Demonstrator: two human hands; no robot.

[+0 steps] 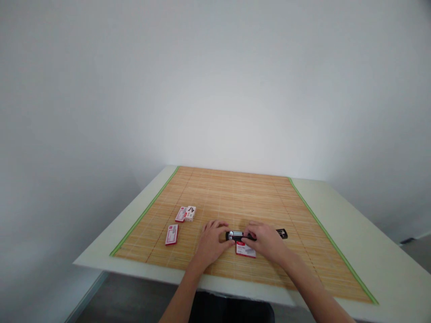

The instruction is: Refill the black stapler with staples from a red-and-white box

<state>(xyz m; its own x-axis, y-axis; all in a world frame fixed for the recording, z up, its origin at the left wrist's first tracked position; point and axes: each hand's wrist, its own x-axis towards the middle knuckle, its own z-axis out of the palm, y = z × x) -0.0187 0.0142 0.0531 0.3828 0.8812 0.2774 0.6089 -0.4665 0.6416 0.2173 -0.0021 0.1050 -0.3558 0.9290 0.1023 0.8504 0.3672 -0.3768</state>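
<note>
A black stapler (235, 236) lies opened out on the bamboo mat, its metal channel showing between my hands. My left hand (212, 242) is at its left end, thumb and fingers closed around that end. Over the middle, my right hand (264, 238) pinches at the channel; whatever is between its fingertips is too small to make out. The stapler's other black part (282, 233) sticks out beyond my right hand. Just below the stapler, partly covered by it and my right hand, is a red-and-white box (245, 250).
To the left on the bamboo mat (232, 188) are a red-and-white box (171, 234), another such box (181, 214) and a small white box (190, 213) touching it. Green-edged, the mat covers most of a white table (340, 215) set against a wall.
</note>
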